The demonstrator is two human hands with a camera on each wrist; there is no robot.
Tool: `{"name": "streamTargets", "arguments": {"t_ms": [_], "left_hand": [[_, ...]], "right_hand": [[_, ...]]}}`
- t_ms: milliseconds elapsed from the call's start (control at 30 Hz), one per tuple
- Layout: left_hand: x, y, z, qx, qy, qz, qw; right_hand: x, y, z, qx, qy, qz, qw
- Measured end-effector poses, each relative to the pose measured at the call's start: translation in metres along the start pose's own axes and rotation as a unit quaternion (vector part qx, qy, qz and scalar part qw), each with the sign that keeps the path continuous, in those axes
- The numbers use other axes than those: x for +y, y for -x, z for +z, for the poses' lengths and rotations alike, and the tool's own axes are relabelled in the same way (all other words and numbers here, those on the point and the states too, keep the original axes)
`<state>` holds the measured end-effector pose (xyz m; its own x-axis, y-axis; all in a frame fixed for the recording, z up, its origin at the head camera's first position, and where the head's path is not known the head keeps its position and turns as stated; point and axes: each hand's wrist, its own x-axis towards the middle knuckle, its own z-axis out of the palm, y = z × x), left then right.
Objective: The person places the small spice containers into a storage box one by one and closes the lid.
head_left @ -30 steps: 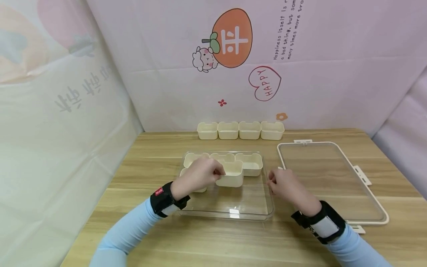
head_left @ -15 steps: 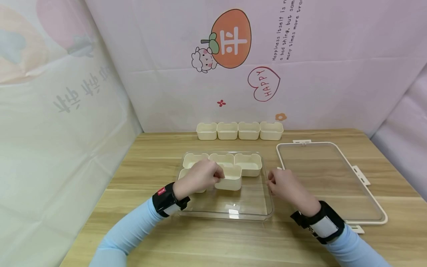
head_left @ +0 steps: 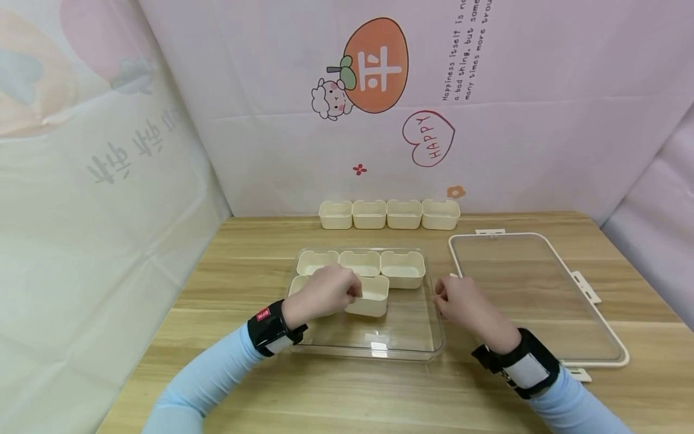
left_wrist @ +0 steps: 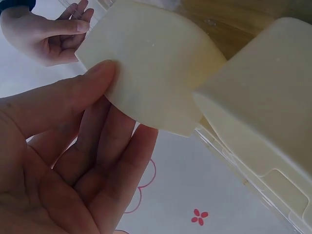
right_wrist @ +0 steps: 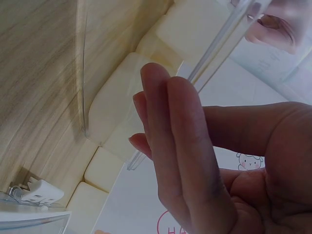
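Observation:
My left hand (head_left: 328,289) pinches the rim of a small cream plastic bin (head_left: 370,305) between thumb and fingers; the left wrist view shows the thumb on the wall of this bin (left_wrist: 156,68). It sits within a clear plastic box (head_left: 368,351), in front of a back row of similar bins (head_left: 403,274). Whether it touches the box floor, I cannot tell. Another bin (head_left: 298,283) to its left is partly hidden by the hand. My right hand (head_left: 466,304) pinches the box's right wall, which passes between its thumb and fingers (right_wrist: 187,112) in the right wrist view.
Several more cream bins (head_left: 370,215) stand in a row along the table's back edge, against the printed cloth (head_left: 271,150). To the right lies a clear lid (head_left: 534,295) with a white rim and white clips. Wooden tabletop (head_left: 347,398) extends in front of the box.
The left hand has brought the cream bin down and slightly toward me, uncovering more of the bin behind it. My right hand keeps its place at the box wall.

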<state>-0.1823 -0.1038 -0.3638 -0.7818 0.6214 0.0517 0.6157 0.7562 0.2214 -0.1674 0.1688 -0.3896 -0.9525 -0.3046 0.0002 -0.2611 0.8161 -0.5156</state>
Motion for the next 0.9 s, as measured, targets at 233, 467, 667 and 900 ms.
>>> {"name": "streamTargets", "arguments": {"t_ms": [233, 467, 667, 900], "left_hand": [[-0.0010, 0.0019, 0.0021, -0.001, -0.006, -0.004, 1.0000], [-0.0040, 0.0034, 0.0057, 0.003, -0.030, 0.003, 0.9995], [-0.0067, 0.0038, 0.0081, 0.003, -0.033, 0.004, 0.9994], [-0.0088, 0.0027, 0.0086, 0.000, -0.031, 0.006, 0.9995]], "right_hand": [[0.0011, -0.0021, 0.0001, -0.002, -0.003, 0.003, 1.000], [0.0006, -0.0012, 0.0000, -0.004, -0.001, 0.007, 1.000], [0.0007, -0.0010, 0.0003, -0.003, 0.002, 0.010, 1.000], [-0.0007, -0.0004, 0.0001, -0.004, 0.000, 0.012, 1.000]]}}
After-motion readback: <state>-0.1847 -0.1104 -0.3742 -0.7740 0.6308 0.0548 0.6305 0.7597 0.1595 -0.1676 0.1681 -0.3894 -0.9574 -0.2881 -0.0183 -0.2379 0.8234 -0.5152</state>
